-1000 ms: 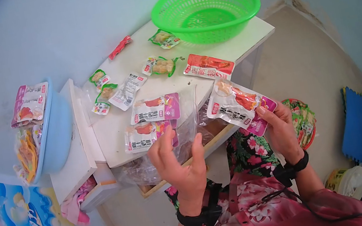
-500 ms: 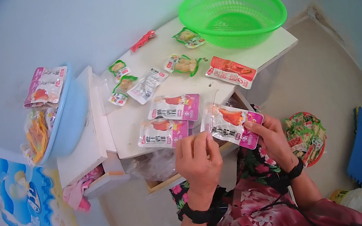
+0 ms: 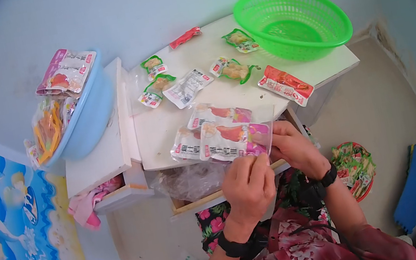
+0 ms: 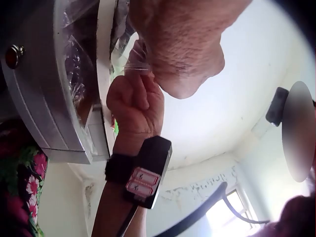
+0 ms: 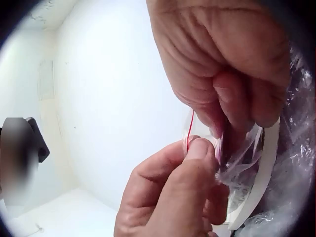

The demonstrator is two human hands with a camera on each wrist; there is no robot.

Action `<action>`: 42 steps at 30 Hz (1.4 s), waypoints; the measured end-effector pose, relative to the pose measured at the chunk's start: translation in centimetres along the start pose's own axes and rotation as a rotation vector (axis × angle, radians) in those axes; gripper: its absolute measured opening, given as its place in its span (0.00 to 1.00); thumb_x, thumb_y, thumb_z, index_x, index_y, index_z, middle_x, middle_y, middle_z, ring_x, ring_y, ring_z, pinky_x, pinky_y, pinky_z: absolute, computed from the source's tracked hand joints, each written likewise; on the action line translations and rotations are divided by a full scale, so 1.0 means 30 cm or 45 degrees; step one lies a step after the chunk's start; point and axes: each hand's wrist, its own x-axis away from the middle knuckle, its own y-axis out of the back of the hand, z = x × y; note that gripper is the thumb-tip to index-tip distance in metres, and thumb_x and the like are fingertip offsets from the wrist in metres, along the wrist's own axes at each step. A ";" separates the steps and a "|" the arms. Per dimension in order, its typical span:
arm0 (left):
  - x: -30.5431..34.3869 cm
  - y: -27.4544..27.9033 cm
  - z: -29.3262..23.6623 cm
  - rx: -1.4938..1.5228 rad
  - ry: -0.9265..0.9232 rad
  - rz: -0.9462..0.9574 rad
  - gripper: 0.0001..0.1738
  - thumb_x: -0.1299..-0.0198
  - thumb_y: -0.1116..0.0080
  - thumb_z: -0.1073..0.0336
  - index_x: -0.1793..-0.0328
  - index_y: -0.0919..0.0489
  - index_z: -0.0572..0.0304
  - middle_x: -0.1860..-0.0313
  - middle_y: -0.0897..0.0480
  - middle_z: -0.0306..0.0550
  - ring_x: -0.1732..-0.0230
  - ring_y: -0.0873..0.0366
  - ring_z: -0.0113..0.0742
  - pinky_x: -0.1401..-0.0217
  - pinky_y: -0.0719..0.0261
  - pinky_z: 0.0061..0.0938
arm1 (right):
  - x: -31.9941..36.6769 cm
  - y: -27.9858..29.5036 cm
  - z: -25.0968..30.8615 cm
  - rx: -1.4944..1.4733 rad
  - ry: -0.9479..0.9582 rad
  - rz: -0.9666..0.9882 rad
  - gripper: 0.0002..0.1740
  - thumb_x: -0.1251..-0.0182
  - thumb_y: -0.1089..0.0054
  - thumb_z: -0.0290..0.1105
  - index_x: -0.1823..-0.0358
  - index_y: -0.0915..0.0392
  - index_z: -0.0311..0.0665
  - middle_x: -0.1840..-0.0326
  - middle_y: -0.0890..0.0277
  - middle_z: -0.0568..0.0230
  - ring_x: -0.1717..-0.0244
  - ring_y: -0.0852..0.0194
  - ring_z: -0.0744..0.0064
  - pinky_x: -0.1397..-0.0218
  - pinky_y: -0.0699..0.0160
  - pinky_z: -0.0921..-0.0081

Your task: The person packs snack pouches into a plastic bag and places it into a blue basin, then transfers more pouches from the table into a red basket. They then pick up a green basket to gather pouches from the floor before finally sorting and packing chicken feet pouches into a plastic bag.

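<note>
A white-and-purple food packet [image 3: 223, 139], printed with a drumstick, lies mostly in a clear zip bag [image 3: 272, 143]. My left hand [image 3: 250, 186] pinches the near edge of the bag between thumb and fingers. At the purple end, my right hand [image 3: 296, 150] holds the packet, one finger showing through the plastic. A thin red line [image 5: 190, 126] runs along the bag's mouth by the left thumb in the right wrist view. Beneath lie two like packets [image 3: 183, 146] on the white tabletop [image 3: 157, 139]. Part of the right fingers is hidden behind the bag.
A green basket [image 3: 310, 48] stands at the back right, near a red packet [image 3: 286, 85] and several small green-edged packets [image 3: 233, 70]. At left, a blue basin [image 3: 100, 115] holds more packets. An open drawer [image 3: 182, 207] contains crumpled clear plastic [image 3: 194, 179]. A red basket [image 3: 366, 188] sits on the floor.
The packet has moved left over the two on the table and further into the clear bag. My left hand has closed on the bag's edge; my right hand has shifted left and up.
</note>
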 end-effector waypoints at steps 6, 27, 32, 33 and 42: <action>0.022 0.024 0.013 0.115 -0.022 0.033 0.13 0.45 0.34 0.77 0.52 0.18 0.65 0.61 0.17 0.49 0.62 0.19 0.49 0.59 0.21 0.39 | -0.071 -0.038 0.042 0.235 -0.092 0.164 0.11 0.28 0.33 0.39 0.61 0.16 0.39 0.72 0.29 0.82 0.73 0.39 0.88 0.73 0.44 0.81; -0.002 0.180 0.357 0.030 0.855 -0.119 0.27 0.26 0.43 0.58 0.27 0.27 0.67 0.36 0.19 0.59 0.37 0.21 0.42 0.37 0.24 0.35 | -0.148 -0.181 0.087 0.700 0.202 0.100 0.25 0.31 0.33 0.33 0.37 0.24 0.29 0.61 0.20 0.61 0.65 0.21 0.76 0.64 0.22 0.77; -0.133 0.227 0.465 -0.189 0.584 0.018 0.26 0.28 0.42 0.54 0.33 0.23 0.67 0.41 0.18 0.61 0.42 0.19 0.53 0.38 0.24 0.42 | -0.087 -0.146 0.027 0.102 0.216 0.011 0.24 0.27 0.38 0.31 0.34 0.28 0.28 0.64 0.19 0.63 0.74 0.20 0.77 0.74 0.24 0.82; -0.170 0.226 0.492 -0.225 0.532 0.031 0.26 0.28 0.42 0.53 0.34 0.22 0.67 0.43 0.17 0.61 0.43 0.19 0.53 0.39 0.24 0.42 | -0.074 -0.143 0.011 0.039 0.226 -0.020 0.23 0.26 0.39 0.30 0.34 0.28 0.27 0.63 0.19 0.63 0.73 0.19 0.76 0.74 0.24 0.82; -0.403 0.116 0.771 -0.172 1.045 0.688 0.23 0.34 0.36 0.51 0.50 0.17 0.67 0.64 0.13 0.54 0.68 0.14 0.45 0.62 0.18 0.38 | 0.097 0.001 -0.084 0.069 0.357 -0.225 0.08 0.22 0.46 0.27 0.47 0.25 0.34 0.53 0.16 0.56 0.69 0.17 0.76 0.73 0.24 0.83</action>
